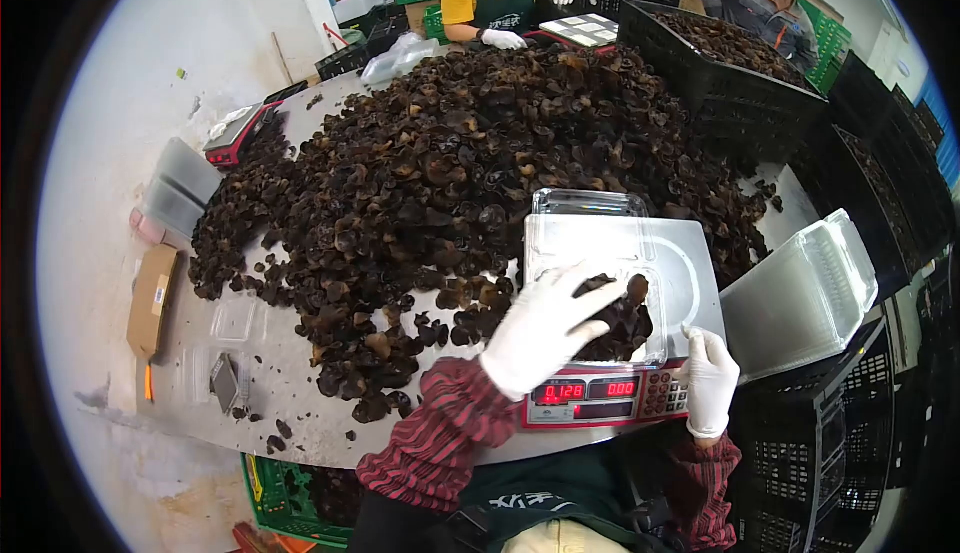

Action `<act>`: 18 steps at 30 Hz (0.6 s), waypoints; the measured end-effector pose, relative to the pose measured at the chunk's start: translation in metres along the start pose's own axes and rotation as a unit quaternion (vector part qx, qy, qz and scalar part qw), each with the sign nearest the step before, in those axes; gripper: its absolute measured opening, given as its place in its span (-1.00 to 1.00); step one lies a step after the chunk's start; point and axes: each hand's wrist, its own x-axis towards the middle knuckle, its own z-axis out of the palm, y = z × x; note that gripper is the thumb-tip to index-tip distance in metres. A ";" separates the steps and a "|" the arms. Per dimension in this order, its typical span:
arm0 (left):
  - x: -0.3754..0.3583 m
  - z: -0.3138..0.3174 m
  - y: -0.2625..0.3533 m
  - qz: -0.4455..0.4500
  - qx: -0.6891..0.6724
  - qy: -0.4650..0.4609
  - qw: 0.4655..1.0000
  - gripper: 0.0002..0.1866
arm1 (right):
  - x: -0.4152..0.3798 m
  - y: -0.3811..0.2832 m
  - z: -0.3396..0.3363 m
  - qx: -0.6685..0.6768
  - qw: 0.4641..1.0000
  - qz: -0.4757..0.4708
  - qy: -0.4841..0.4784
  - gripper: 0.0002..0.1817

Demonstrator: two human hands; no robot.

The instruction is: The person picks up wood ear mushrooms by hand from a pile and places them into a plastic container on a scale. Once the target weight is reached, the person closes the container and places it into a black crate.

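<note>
My left hand (548,331), in a white glove, reaches over a clear plastic tray (655,328) with its thumb and fingers apart, close to the dark, curled fungus pieces (622,333) inside. The tray rests on the silver plate of a red scale (692,253), whose display reads 0.128. At the scale's lower right corner is my right hand (710,383), also gloved, with its fingers bent together beside the keypad and nothing visible in them. Behind the tray lies another clear container (588,203).
A big heap of dark fungus (440,163) covers much of the metal table (270,423). Stacked clear trays (800,293) lean at the right, near black crates (730,103). One person (500,3) in white gloves works across the table; another (765,8) is at the back right.
</note>
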 end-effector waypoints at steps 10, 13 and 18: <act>-0.142 0.009 -0.114 -0.204 0.112 0.013 0.973 -0.65 | -0.002 0.010 -0.006 0.032 0.997 0.062 0.016 -0.80; -0.164 0.007 -0.129 -0.270 0.076 0.067 0.957 -0.77 | -0.004 0.011 -0.006 0.037 0.995 0.087 0.017 -0.80; -0.158 -0.008 -0.129 -0.305 -0.090 0.193 0.928 -0.78 | -0.003 0.006 -0.007 0.040 0.996 0.077 0.024 -0.79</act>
